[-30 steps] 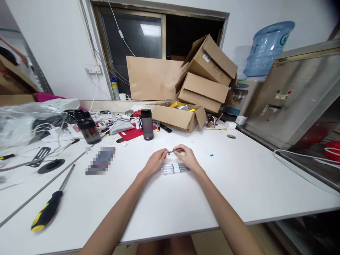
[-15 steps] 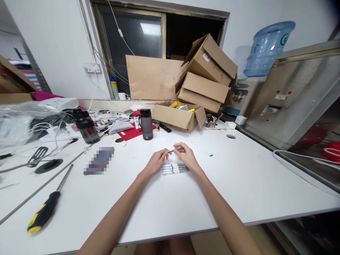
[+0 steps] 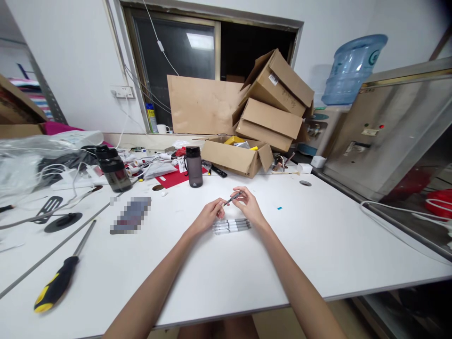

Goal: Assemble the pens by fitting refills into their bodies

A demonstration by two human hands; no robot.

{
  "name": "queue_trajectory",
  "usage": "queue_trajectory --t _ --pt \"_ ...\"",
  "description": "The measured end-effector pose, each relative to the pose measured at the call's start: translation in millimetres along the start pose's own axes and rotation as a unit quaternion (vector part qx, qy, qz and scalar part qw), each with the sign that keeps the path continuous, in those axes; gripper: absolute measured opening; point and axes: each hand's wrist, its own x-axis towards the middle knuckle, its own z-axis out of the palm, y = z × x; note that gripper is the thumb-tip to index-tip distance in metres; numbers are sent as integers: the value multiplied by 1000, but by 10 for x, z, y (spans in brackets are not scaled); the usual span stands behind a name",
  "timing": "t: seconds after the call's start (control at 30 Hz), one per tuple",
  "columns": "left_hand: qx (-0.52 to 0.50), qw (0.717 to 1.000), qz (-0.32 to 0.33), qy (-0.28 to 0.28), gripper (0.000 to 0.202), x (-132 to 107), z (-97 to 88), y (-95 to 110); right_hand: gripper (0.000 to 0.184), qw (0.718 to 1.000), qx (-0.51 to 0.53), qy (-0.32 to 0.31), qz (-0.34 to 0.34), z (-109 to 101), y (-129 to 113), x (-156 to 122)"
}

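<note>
A slim dark pen (image 3: 233,198) slants up to the right between my two hands, above the white table (image 3: 226,273). My left hand (image 3: 211,212) is closed in a pinch at the pen's lower left end. With thumb and fingers, my right hand (image 3: 249,206) grips the upper part of the same pen. Just below the hands, several pens (image 3: 231,227) with clear and grey barrels lie side by side on the table, partly covered by the right wrist.
To the left lie a screwdriver (image 3: 60,280) and a blurred-out flat object (image 3: 131,215). Dark bottles (image 3: 194,167) and an open cardboard box (image 3: 229,156) stand behind the hands. A small blue scrap (image 3: 279,208) is to the right. Cables and bags clutter the far left.
The pen in my hands has tilted more steeply, its right end now higher and more of it showing. My right fingers have shifted slightly along it. The row of pens stays put.
</note>
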Motion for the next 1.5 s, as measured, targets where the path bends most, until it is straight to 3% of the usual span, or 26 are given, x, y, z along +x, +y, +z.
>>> queue_trajectory --t 0.2,0.5,0.8,0.9,1.17,1.5 --pt "-3 1000 5 2 47 -1 -19 43 36 999 -5 33 8 -51 43 31" --pt "54 998 30 -5 44 -18 -57 86 29 988 -111 107 -3 -92 48 17" --pt "90 993 52 56 36 -20 -76 46 29 976 -73 199 54 -240 152 86" --pt "113 988 68 77 34 -21 -92 36 25 975 -102 182 78 -221 158 60" --pt "137 984 86 72 36 -52 -75 91 25 984 -152 49 79 4 92 -66" --pt "103 991 74 47 37 -56 -29 221 24 990 -78 49 106 -16 105 -23"
